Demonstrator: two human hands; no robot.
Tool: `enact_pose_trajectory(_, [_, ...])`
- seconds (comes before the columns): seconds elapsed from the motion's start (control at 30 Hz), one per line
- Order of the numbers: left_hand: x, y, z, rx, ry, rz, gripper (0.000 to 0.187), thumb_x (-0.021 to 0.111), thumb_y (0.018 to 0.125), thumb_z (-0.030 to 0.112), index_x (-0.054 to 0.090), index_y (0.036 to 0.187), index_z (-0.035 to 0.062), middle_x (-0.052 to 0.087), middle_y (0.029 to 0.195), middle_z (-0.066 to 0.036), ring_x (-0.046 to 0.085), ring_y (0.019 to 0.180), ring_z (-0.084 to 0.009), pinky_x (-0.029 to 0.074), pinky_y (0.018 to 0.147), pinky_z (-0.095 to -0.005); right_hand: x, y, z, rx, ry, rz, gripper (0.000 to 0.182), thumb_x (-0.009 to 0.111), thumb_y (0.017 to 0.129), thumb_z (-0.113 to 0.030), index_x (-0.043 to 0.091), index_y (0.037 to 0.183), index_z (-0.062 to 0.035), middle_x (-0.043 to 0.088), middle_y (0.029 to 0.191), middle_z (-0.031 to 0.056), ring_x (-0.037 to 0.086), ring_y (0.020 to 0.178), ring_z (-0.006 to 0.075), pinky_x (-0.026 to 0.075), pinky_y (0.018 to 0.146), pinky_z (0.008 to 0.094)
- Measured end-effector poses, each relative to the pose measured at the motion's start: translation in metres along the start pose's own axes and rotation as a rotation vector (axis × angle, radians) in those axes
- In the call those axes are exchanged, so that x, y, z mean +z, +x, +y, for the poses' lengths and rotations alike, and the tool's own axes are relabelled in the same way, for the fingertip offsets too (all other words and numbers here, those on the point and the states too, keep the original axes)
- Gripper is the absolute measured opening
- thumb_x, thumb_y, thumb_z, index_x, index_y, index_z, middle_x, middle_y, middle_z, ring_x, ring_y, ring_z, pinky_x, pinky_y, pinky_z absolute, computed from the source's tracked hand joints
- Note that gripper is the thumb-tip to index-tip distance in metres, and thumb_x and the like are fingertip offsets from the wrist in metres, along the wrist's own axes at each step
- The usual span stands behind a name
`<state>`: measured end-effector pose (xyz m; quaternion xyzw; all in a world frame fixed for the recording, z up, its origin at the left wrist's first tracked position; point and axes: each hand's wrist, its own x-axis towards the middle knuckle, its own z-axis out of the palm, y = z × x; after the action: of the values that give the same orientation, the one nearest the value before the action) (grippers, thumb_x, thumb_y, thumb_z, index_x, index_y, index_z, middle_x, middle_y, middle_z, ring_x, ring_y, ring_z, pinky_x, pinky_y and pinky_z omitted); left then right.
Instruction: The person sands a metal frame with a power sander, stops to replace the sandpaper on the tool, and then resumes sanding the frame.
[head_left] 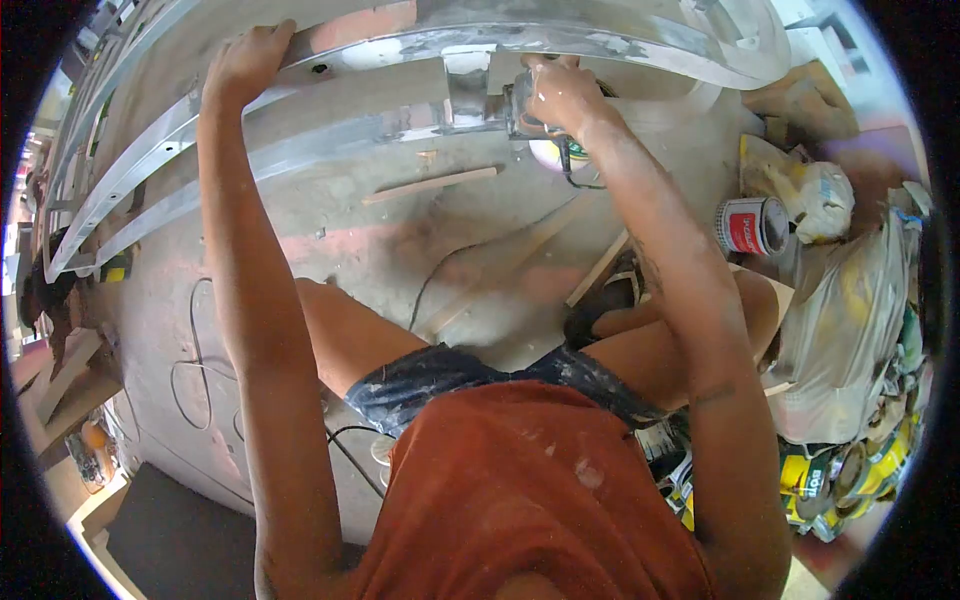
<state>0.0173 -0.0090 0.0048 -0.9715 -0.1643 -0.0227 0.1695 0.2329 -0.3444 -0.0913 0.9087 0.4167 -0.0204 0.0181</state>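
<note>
A curved metal frame [400,48], patched with grey and white filler, spans the top of the view. My left hand [245,68] is closed over its upper rail at the left, the fingertips partly hidden. My right hand [562,95] grips a dusty, dark corded power tool that looks like a sander [520,112], held against the frame beside a short upright brace [467,85]. The fingers cover much of the tool. Its black cord [575,180] hangs below my right hand. White dust coats my right hand and forearm.
A wooden strip [430,185] and loose cables [450,255] lie on the concrete floor around my legs. At right stand an open paint can [745,227], a stuffed plastic bag [845,320] and yellow-black cans [805,475]. A dark panel [175,540] is at lower left.
</note>
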Motion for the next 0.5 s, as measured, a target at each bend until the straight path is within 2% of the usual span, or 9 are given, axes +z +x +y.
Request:
enact_pose_trajectory(0.03, [0.0, 0.0, 0.0, -0.004, 0.008, 0.008, 0.027, 0.048, 0.096, 0.016, 0.058, 0.12, 0.0116, 0.07, 0.112, -0.021, 0.068, 0.103, -0.0428, 0.054, 0.086, -0.054, 0.0, 0.002, 0.001, -0.074, 0.051, 0.092, 0.056, 0.066, 0.082, -0.02, 0.058, 0.137, -0.0093, 0.071, 0.118, 0.0204, 0.059, 0.122, 0.0432, 0.054, 0.094, 0.052])
enact_pose_trajectory(0.07, [0.001, 0.0, 0.0, -0.009, 0.015, 0.011, 0.027, 0.049, 0.095, 0.016, 0.058, 0.12, 0.0118, 0.07, 0.112, -0.021, 0.068, 0.103, -0.0429, 0.054, 0.086, -0.0539, 0.0, 0.008, 0.0, -0.072, 0.048, 0.092, 0.056, 0.066, 0.082, -0.02, 0.058, 0.137, -0.0093, 0.071, 0.118, 0.0204, 0.059, 0.122, 0.0432, 0.054, 0.094, 0.052])
enact_pose_trajectory(0.13, [0.01, 0.001, -0.004, -0.006, 0.002, 0.044, 0.028, 0.049, 0.095, 0.016, 0.058, 0.121, 0.0115, 0.071, 0.112, -0.02, 0.068, 0.103, -0.0428, 0.054, 0.085, -0.0537, -0.004, 0.019, -0.015, -0.121, 0.023, -0.156, 0.054, 0.066, 0.081, -0.021, 0.061, 0.133, -0.0067, 0.072, 0.115, 0.0207, 0.063, 0.117, 0.0438, 0.056, 0.091, 0.051])
enact_pose_trajectory(0.2, [0.014, 0.004, -0.008, 0.007, -0.005, 0.075, 0.028, 0.049, 0.095, 0.016, 0.058, 0.121, 0.0113, 0.071, 0.112, -0.02, 0.068, 0.103, -0.0428, 0.054, 0.085, -0.0536, -0.003, 0.013, -0.022, -0.15, -0.024, -0.095, 0.053, 0.066, 0.08, -0.021, 0.06, 0.132, -0.0087, 0.072, 0.112, 0.0222, 0.064, 0.113, 0.0455, 0.057, 0.09, 0.0498])
enact_pose_trajectory(0.27, [0.014, 0.003, -0.01, 0.014, -0.032, 0.029, 0.031, 0.05, 0.094, 0.016, 0.058, 0.123, 0.0115, 0.071, 0.113, -0.019, 0.068, 0.103, -0.0432, 0.054, 0.086, -0.0531, -0.005, 0.001, -0.019, -0.127, 0.063, 0.016, 0.053, 0.067, 0.08, -0.019, 0.059, 0.132, -0.012, 0.072, 0.11, 0.0239, 0.063, 0.114, 0.0458, 0.058, 0.087, 0.0501])
enact_pose_trajectory(0.37, [0.011, 0.003, -0.007, 0.007, -0.026, 0.024, 0.033, 0.049, 0.094, 0.016, 0.058, 0.125, 0.0121, 0.071, 0.113, -0.018, 0.068, 0.103, -0.0433, 0.054, 0.086, -0.0522, -0.006, -0.005, -0.018, -0.07, 0.056, 0.03, 0.053, 0.067, 0.08, -0.016, 0.058, 0.132, -0.0134, 0.072, 0.108, 0.0251, 0.063, 0.113, 0.0471, 0.059, 0.087, 0.0504])
enact_pose_trajectory(0.5, [0.009, 0.002, -0.004, 0.005, -0.03, 0.029, 0.034, 0.049, 0.095, 0.016, 0.058, 0.127, 0.0127, 0.07, 0.116, -0.018, 0.067, 0.105, -0.0431, 0.054, 0.086, -0.052, 0.001, -0.004, -0.018, -0.104, 0.108, 0.051, 0.054, 0.067, 0.08, -0.016, 0.057, 0.133, -0.0126, 0.072, 0.107, 0.0247, 0.062, 0.114, 0.0469, 0.059, 0.087, 0.051])
